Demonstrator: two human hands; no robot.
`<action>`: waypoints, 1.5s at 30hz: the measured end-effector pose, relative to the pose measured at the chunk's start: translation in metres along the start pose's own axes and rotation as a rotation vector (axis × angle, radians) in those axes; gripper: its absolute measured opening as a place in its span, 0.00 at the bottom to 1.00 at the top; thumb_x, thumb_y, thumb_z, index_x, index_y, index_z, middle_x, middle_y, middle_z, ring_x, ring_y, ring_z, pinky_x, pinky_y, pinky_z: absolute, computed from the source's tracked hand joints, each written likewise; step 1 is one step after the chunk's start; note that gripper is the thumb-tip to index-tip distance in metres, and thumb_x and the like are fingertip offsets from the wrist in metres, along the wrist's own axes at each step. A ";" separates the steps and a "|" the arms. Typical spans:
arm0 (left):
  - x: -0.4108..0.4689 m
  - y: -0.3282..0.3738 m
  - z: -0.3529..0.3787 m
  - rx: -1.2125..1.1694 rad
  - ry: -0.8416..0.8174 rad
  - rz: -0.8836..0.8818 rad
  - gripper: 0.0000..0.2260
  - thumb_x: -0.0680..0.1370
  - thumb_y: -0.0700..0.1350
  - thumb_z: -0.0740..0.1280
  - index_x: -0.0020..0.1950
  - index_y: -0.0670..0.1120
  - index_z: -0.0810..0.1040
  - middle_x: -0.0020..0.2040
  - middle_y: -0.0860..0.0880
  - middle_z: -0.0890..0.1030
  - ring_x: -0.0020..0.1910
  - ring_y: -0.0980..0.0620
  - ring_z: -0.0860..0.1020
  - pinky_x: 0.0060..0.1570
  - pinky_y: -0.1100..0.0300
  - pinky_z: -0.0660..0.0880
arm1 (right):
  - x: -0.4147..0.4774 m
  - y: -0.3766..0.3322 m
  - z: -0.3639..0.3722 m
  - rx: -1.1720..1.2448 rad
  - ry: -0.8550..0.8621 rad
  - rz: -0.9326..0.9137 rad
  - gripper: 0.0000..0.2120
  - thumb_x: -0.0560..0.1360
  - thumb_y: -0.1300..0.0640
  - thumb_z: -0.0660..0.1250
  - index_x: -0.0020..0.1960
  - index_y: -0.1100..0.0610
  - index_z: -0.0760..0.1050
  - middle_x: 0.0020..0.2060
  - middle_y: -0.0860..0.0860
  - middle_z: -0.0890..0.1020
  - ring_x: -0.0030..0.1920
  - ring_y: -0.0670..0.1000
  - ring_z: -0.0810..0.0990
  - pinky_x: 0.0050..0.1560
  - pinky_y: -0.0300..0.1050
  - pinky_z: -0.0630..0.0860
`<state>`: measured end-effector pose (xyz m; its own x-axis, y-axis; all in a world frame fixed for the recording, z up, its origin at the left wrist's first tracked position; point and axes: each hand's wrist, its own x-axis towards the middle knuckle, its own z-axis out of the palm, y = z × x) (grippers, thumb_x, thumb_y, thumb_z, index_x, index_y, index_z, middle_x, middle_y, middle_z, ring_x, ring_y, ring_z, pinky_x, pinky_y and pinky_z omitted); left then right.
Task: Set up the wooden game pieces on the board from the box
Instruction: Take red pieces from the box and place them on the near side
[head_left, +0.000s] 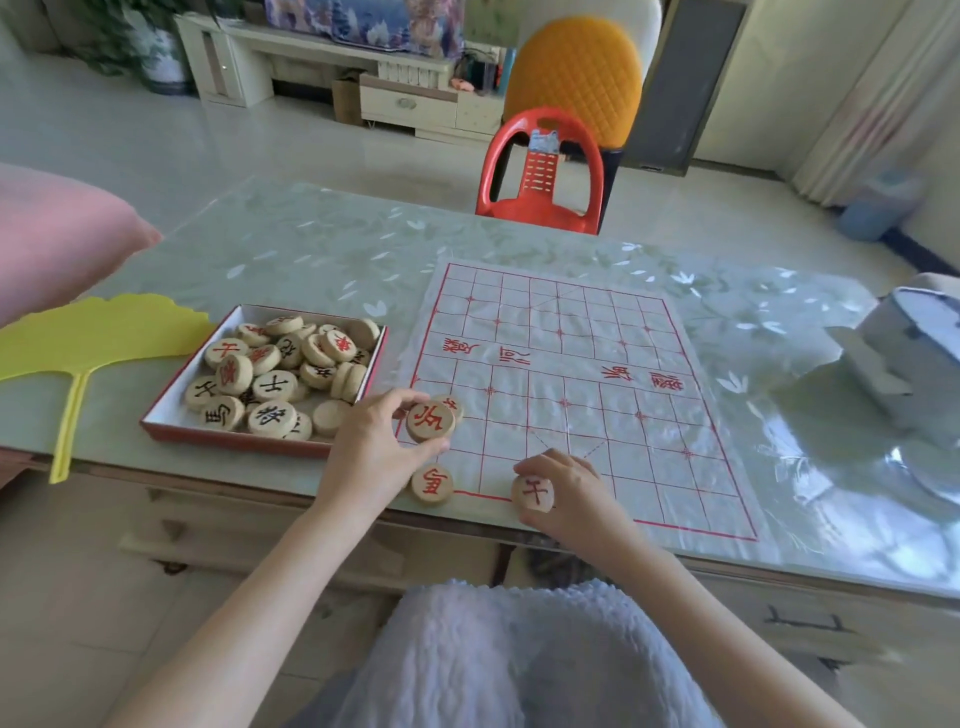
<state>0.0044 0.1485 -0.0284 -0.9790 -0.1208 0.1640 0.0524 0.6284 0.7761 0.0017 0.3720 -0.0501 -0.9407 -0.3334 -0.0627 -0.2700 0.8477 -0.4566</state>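
A thin plastic game board (582, 395) with red grid lines lies on the table. To its left stands a red-rimmed box (171, 423) holding several round wooden pieces (272, 387) with red or black characters. My left hand (371, 454) pinches a red-marked piece (430, 422) over the board's near left corner, with a second piece (451, 404) partly hidden behind it. Another red-marked piece (432, 484) lies at the board's near left corner. My right hand (569, 493) holds a red-marked piece (533, 493) on the board's near edge.
A yellow leaf-shaped fan (88, 343) lies left of the box. A white container (909, 358) stands at the table's right end. A red plastic chair (540, 171) is at the far side. The table's near edge (234, 480) runs under my forearms.
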 end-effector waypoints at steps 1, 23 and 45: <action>0.002 0.000 0.002 0.003 0.000 0.001 0.20 0.65 0.49 0.77 0.55 0.51 0.77 0.52 0.54 0.79 0.51 0.58 0.74 0.45 0.75 0.66 | 0.000 0.001 0.001 -0.029 -0.002 -0.020 0.19 0.74 0.52 0.66 0.64 0.50 0.71 0.60 0.47 0.74 0.62 0.50 0.69 0.65 0.41 0.61; 0.102 0.023 0.091 0.332 -0.112 0.075 0.20 0.71 0.47 0.71 0.61 0.47 0.73 0.59 0.48 0.77 0.59 0.46 0.71 0.58 0.55 0.68 | -0.012 0.032 -0.021 0.391 0.114 0.072 0.13 0.76 0.52 0.64 0.59 0.42 0.71 0.57 0.35 0.74 0.62 0.36 0.68 0.57 0.23 0.60; 0.074 -0.027 -0.022 0.165 0.037 -0.034 0.11 0.73 0.40 0.68 0.55 0.46 0.80 0.52 0.50 0.82 0.53 0.51 0.79 0.55 0.59 0.73 | 0.023 -0.025 -0.005 0.525 0.085 -0.011 0.11 0.75 0.56 0.66 0.56 0.48 0.76 0.52 0.38 0.80 0.56 0.36 0.75 0.49 0.19 0.65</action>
<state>-0.0652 0.1055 -0.0242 -0.9716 -0.1709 0.1637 -0.0172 0.7409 0.6714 -0.0139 0.3449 -0.0355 -0.9576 -0.2880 0.0073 -0.1617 0.5163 -0.8410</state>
